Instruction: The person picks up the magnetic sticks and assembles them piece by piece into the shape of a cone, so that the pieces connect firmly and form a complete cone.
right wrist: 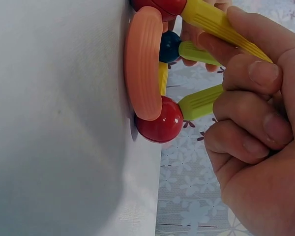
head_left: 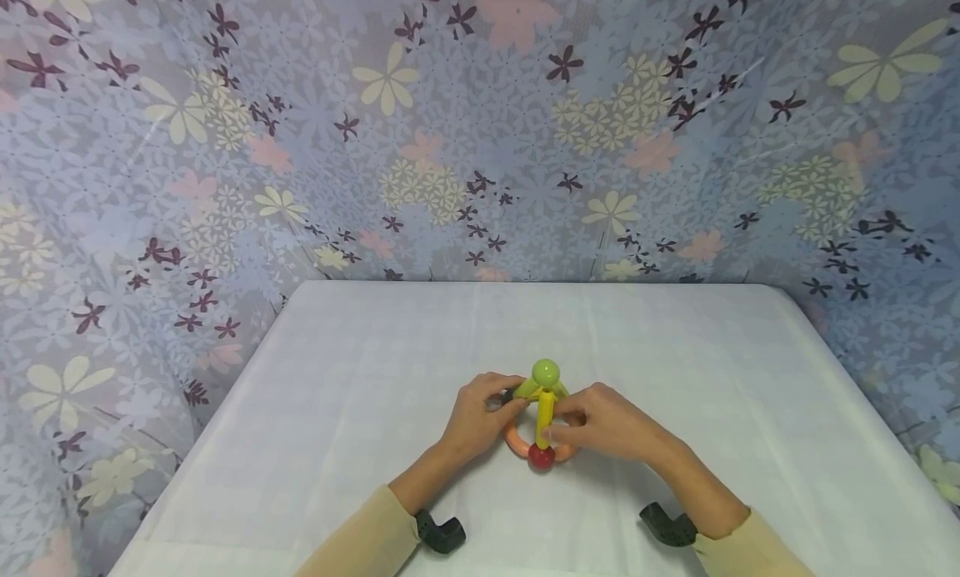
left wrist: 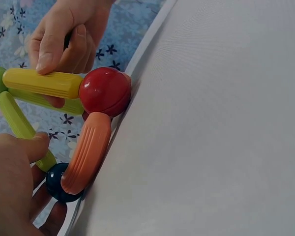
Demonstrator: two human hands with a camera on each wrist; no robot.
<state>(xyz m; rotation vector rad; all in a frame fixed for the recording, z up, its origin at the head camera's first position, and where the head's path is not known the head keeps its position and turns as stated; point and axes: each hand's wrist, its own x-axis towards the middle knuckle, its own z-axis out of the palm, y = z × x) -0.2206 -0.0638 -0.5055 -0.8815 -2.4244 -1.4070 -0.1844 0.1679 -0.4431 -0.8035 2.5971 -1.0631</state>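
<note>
A ball-and-rod construction model stands on the table, a light green ball at its peak. My right hand pinches the yellow rod that slopes from this peak to a red ball at the near side. My left hand holds the model's left side: its thumb lies on a light green rod, its fingers behind the dark blue ball. Curved orange rods join the lower balls. In the right wrist view another red ball sits at the base, below my curled fingers.
The white-covered table extends around the model. Behind it hangs a flowered cloth. Black curved pieces sit at both wrists, beside the beige sleeves.
</note>
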